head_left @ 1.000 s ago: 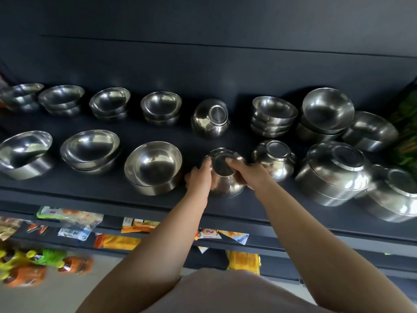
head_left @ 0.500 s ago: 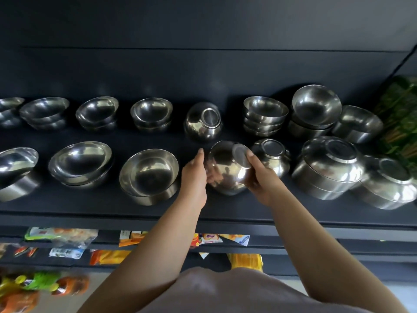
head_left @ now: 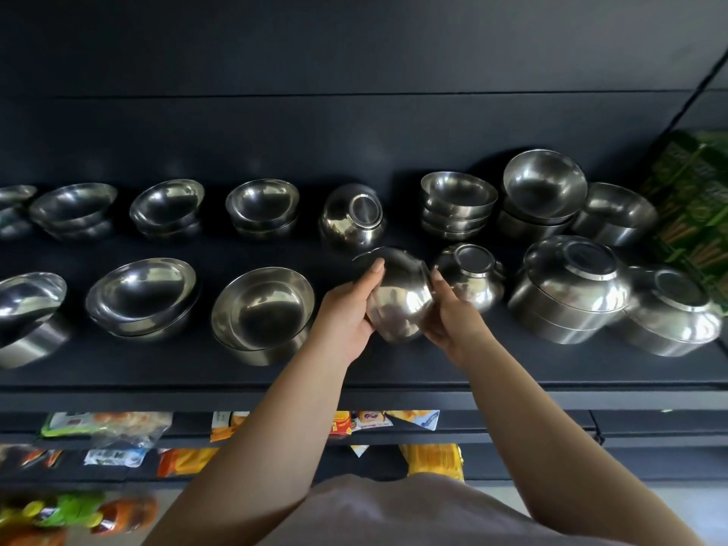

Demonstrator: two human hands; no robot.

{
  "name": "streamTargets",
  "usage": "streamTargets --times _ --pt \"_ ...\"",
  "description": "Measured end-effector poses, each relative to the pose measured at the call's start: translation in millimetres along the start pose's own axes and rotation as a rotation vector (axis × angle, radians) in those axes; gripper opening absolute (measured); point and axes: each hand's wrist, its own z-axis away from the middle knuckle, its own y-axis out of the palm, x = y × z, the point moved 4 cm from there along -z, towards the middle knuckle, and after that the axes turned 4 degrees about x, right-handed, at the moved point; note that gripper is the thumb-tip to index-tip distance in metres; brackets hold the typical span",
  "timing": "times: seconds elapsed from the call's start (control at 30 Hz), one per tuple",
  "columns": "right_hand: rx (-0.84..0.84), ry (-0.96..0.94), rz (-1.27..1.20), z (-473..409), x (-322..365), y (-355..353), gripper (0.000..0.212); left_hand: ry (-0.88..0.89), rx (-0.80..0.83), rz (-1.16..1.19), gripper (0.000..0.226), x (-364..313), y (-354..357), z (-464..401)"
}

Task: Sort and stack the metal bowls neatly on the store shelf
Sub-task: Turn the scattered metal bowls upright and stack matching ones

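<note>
Nearest the camera, a lower shelf carries bright snack packets. Above it, both forearms reach over the front edge of the dark store shelf. The left hand and the right hand clasp a small metal bowl between them, fingers wrapped against its sides; it is tipped on its side and lifted clear of the shelf. Left of it sits an upright wide bowl, and just right of it an upside-down small bowl. Further right stands an inverted stack of large bowls. Along the back row, another inverted bowl stands between upright bowl stacks.
</note>
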Motion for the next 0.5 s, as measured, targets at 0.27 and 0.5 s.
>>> streamTargets --times 0.27,0.5 --pt "0.089 -0.076 0.018 16 10 6 0.036 0.302 -0.082 -1.043 0.048 -25 7 2" --pt "0.161 -0.016 0.041 24 2 0 0.041 0.359 0.037 -1.556 0.057 -21 16 2"
